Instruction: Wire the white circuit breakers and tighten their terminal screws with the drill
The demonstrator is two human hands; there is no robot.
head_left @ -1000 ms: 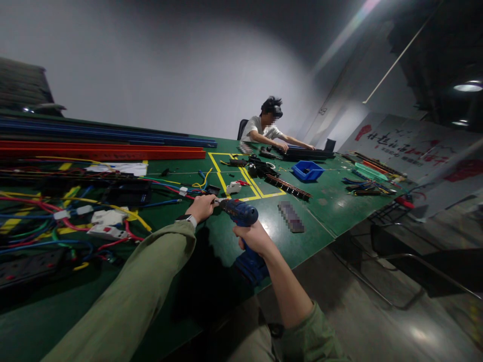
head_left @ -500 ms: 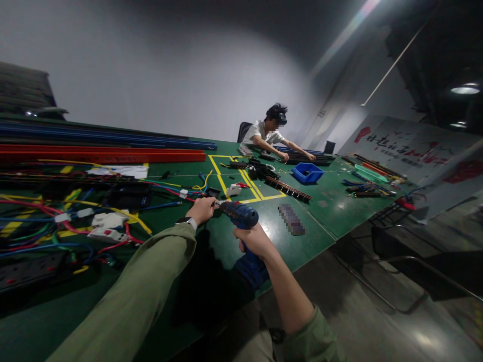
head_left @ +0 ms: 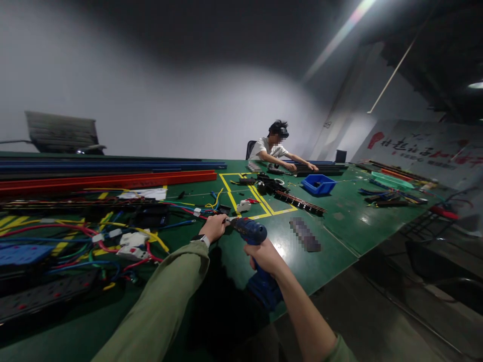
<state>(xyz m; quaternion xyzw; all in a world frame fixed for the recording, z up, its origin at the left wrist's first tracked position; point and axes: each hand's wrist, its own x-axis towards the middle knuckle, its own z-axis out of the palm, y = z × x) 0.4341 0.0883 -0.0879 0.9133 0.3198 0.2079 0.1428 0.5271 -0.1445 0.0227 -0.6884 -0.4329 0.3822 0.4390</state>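
Note:
My right hand (head_left: pixel 267 257) is wrapped around the grip of a blue cordless drill (head_left: pixel 253 231), which points left. The drill's battery base hangs below the hand, over the table's near side. At the drill's front end, my left hand (head_left: pixel 214 228) is closed, its fingers at the tip of the bit. Whatever those fingers pinch is too small to make out. Just beyond them lie a small black part (head_left: pixel 225 209) and a white circuit breaker (head_left: pixel 243 205) with a red wire. Left of my left arm are bundled coloured wires with white breakers (head_left: pixel 133 245).
Across the green table (head_left: pixel 339 221), a person (head_left: pixel 272 146) reaches toward dark rails. A blue bin (head_left: pixel 319 184), a copper-toned strip (head_left: pixel 301 202) and a blurred-out flat object (head_left: pixel 305 235) lie to the right. Orange channels (head_left: pixel 181 179) and black power strips (head_left: pixel 45 296) lie left.
My view has shifted, so the whole scene sits lower and farther right. Both hands keep their hold and place at the drill. More of the chair and power strips shows at left.

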